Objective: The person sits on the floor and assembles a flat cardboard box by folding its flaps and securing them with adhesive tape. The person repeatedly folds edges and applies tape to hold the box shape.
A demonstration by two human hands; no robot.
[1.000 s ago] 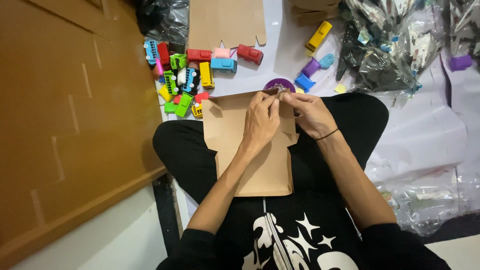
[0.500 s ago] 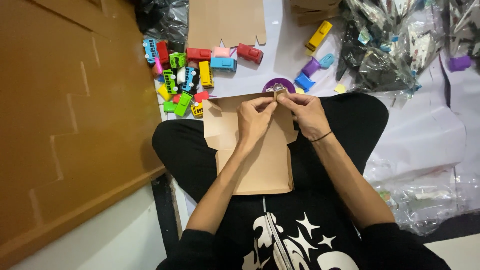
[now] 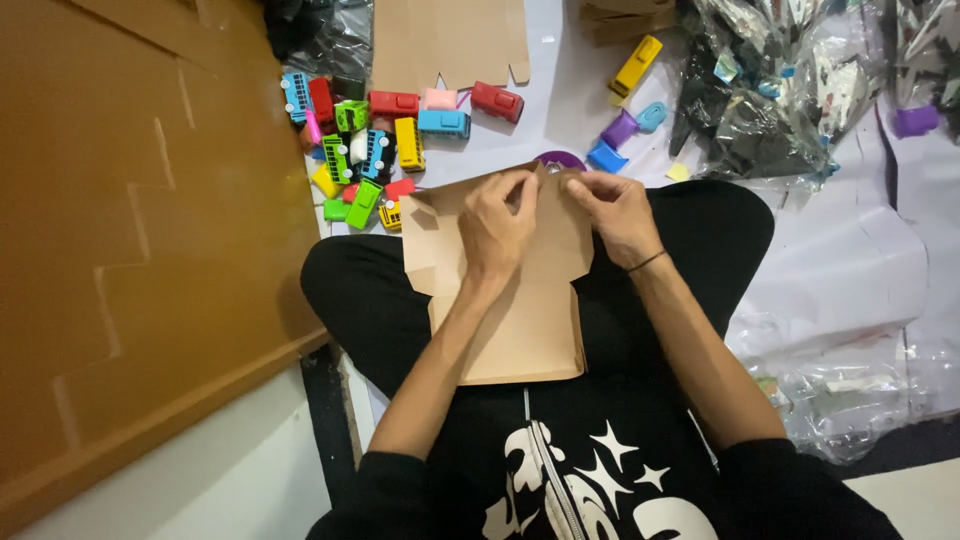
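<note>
Home packing floor: heaped plastic toy buses [image 3: 375,150], flat cardboard blanks [image 3: 450,40], crumpled plastic bags [image 3: 770,90].

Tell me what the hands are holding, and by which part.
Both the left hand and right hand hold a flat brown cardboard piece on the lap, gripping it with fingertips at its far top edge.

You wear a black top with sleeves pushed up near the elbows, a zipper down the middle and white stars and curved shapes printed on the chest. Your trousers are black too. On your right wrist there is a thin dark band [image 3: 648,262]. Both hands are bare.
</note>
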